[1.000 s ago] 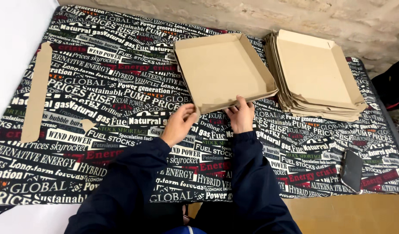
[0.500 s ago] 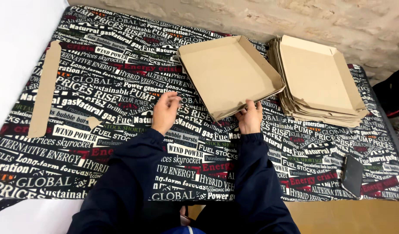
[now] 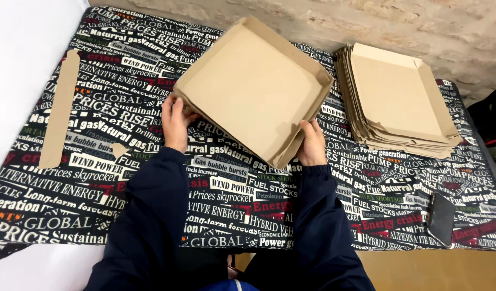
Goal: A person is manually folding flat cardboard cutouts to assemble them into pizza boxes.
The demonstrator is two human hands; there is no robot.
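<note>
A shallow brown cardboard box tray [image 3: 253, 91] with folded-up walls is raised and tilted toward me above the table. My left hand [image 3: 175, 123] grips its left corner. My right hand [image 3: 312, 144] grips its near right corner. Both arms wear dark blue sleeves. The tray's inside is bare and faces the camera.
A stack of several flat cardboard blanks [image 3: 399, 102] lies at the right. A long cardboard strip [image 3: 59, 110] and a small cardboard scrap [image 3: 119, 149] lie at the left. A dark phone [image 3: 441, 218] rests near the front right edge. The table has a black printed cloth [image 3: 232, 188].
The box tray has been lifted off the cloth, turned and tilted up toward me. Both hands moved apart to its left and right corners.
</note>
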